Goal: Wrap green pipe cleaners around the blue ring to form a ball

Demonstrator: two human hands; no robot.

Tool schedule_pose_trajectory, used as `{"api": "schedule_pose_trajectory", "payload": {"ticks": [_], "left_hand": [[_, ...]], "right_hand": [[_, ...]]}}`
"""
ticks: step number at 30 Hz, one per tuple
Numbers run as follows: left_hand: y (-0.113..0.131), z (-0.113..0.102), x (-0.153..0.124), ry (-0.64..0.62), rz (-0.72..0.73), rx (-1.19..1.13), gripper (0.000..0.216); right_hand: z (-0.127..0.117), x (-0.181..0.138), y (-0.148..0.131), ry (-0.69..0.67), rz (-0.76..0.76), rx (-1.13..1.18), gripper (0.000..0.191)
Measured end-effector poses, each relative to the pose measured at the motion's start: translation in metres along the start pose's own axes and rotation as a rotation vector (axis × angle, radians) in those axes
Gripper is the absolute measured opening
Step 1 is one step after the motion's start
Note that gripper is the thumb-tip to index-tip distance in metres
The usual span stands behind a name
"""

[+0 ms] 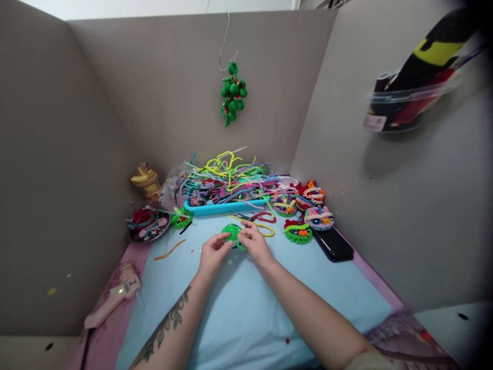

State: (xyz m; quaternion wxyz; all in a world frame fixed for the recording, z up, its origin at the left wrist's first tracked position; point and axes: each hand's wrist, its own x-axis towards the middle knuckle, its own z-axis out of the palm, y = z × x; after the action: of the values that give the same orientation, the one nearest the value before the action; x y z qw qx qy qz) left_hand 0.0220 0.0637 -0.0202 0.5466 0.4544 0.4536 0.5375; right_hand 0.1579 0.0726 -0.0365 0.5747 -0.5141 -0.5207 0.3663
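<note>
Between my two hands, above the blue cloth, is a round green pipe-cleaner piece (231, 232). My left hand (214, 250) pinches its left side between thumb and fingers. On its right edge, my right hand (254, 243) closes with thumb and fingertips. Just behind the hands lie red-handled scissors (265, 216) and a yellow-handled tool (267, 229), partly hidden by my right hand. An orange pipe cleaner (169, 250) and a short black one (186, 227) rest to the left. A green pipe-cleaner figure with an eye (181, 219) sits beyond them.
A blue tray (227, 207) heaped with coloured pipe cleaners stands at the back. Several finished colourful pieces (298, 232) and a black phone (333, 245) are at right. A metal bowl (149, 236) and a glue gun (115, 298) with a lit green light are at left. Grey panels enclose the table.
</note>
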Motion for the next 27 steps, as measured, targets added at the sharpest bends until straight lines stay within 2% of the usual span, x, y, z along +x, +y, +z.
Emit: {"api": "schedule_pose_trajectory", "payload": {"ticks": [2,6,8,10,12,16,22,27], "left_hand": [[0.000,-0.001,0.001,0.027,0.023,0.027,0.032],[0.001,-0.005,0.004,0.123,0.084,0.069,0.033],[0.002,-0.007,0.004,0.147,0.094,0.064,0.035],[0.003,-0.008,0.004,0.164,0.095,0.067,0.037],[0.003,-0.008,0.005,0.179,0.102,0.078,0.037],[0.000,-0.011,0.008,0.196,0.119,0.120,0.031],[-0.002,-0.014,0.011,0.069,0.066,0.145,0.029],[0.004,-0.012,0.009,0.119,0.060,0.053,0.033]], "right_hand": [[0.000,-0.002,-0.003,0.011,-0.017,-0.063,0.019],[0.003,-0.010,-0.012,0.085,-0.203,-0.296,0.020],[0.006,-0.015,-0.013,0.057,-0.279,-0.417,0.020],[0.008,-0.018,-0.014,0.018,-0.327,-0.499,0.012],[0.008,-0.019,-0.015,0.000,-0.359,-0.523,0.003],[0.002,-0.017,-0.021,-0.012,-0.437,-0.518,0.010],[-0.012,-0.007,-0.024,0.209,-0.425,-0.545,0.008],[-0.007,-0.012,-0.025,0.237,-0.422,-0.493,0.009]]}}
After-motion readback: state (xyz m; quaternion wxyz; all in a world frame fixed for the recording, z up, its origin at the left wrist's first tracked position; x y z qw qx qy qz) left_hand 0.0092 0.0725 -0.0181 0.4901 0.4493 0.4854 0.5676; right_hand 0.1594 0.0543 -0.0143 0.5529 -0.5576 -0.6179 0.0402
